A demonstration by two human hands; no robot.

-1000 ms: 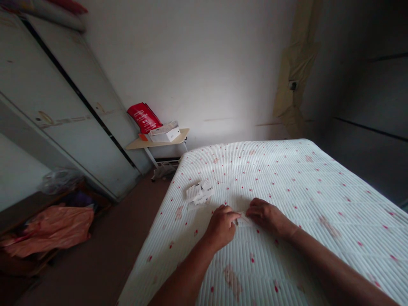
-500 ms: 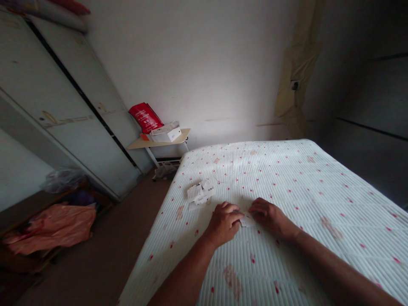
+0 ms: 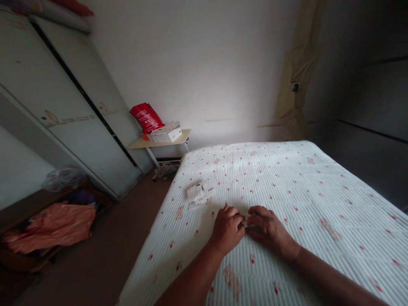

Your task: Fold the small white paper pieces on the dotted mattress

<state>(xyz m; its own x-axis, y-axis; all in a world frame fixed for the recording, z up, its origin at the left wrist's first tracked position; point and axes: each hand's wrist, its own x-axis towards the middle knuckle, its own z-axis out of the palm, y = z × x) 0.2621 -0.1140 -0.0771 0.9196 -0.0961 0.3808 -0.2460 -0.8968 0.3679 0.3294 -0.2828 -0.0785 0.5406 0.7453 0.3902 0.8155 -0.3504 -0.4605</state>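
Our grip is nearly closed: the fingers of our left hand (image 3: 228,227) and right hand (image 3: 272,229) bend in and hold a small pale piece of paper (image 3: 245,218) between them. Under it is the big bed (image 3: 287,170) with its ribbed, dotted cover. Past the bed's far left corner, a side table (image 3: 140,143) holds a red bag (image 3: 147,118) and a white box (image 3: 171,135). Nearer, loose printed papers (image 3: 200,192) lie on the bed. Our small piece looks light, thin and easy to bend or tear, so we would pinch its edges softly. Our fingers hide most of it.
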